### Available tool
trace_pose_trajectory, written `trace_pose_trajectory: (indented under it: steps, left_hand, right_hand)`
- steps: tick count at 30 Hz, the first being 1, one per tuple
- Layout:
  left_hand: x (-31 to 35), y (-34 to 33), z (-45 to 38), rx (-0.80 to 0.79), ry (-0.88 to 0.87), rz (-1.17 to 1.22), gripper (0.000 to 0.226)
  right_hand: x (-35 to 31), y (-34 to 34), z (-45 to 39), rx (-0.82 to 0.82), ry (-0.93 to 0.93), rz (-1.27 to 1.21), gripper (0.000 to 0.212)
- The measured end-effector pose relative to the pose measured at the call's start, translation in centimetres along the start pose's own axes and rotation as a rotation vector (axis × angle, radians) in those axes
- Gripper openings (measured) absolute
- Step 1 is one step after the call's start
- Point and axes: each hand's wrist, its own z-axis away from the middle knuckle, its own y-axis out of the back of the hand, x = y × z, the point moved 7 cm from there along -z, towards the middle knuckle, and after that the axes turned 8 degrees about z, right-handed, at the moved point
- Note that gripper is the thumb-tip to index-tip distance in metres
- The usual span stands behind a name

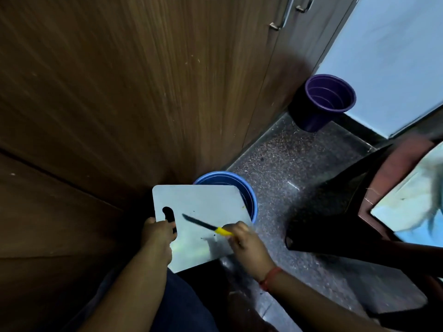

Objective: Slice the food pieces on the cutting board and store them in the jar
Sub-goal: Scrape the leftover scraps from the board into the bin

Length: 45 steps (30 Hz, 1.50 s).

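White plastic, the cutting board [203, 221] is held over a blue bucket [250, 200], its far edge covering part of the rim at 12 o'clock. The left hand [157, 240] grips the board at 9 o'clock, fingers through the handle slot. The right hand [244, 243], at 3 o'clock, holds a yellow-handled knife [207, 226], blade lying across the board toward 10 o'clock. A purple bucket [328, 99] stands well apart at 1 o'clock.
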Motion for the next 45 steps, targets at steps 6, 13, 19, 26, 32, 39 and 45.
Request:
trace_pose_trajectory:
  steps: [6,13,19,26,32,39,45]
  left_hand:
    - [-0.4,-0.4,0.8,0.071,-0.048,0.042,0.046]
    - [-0.2,-1.1,1.6,0.032,-0.073,0.102,0.041]
    - [-0.4,-1.4,1.6,0.019,-0.059,0.146,0.039]
    - [-0.4,-1.7,1.7,0.013,-0.068,0.152,0.039]
    - [-0.6,-1.7,1.4,0.024,-0.051,0.145,0.043]
    - [-0.5,-2.2,1.8,0.030,-0.075,0.153,0.042]
    - [-0.5,-2.1,1.7,0.017,-0.058,0.160,0.044]
  right_hand:
    - [-0.8,-4.3,-0.8,-0.129,0.066,0.002,0.024]
    - [5.0,-3.7,-2.5,-0.138,-0.195,0.115,0.011]
    - [6.4,-1.4,-1.3,-0.019,-0.253,0.050,0.005]
    - [4.0,-3.0,3.4,-0.215,0.089,0.168,0.023]
    - [9.5,-2.0,3.5,-0.129,-0.280,0.214,0.017]
    - [3.7,-1.8,4.6,-0.202,0.093,0.178,0.035]
    - [7.2,-2.6,3.5,-0.156,-0.145,0.212,0.020]
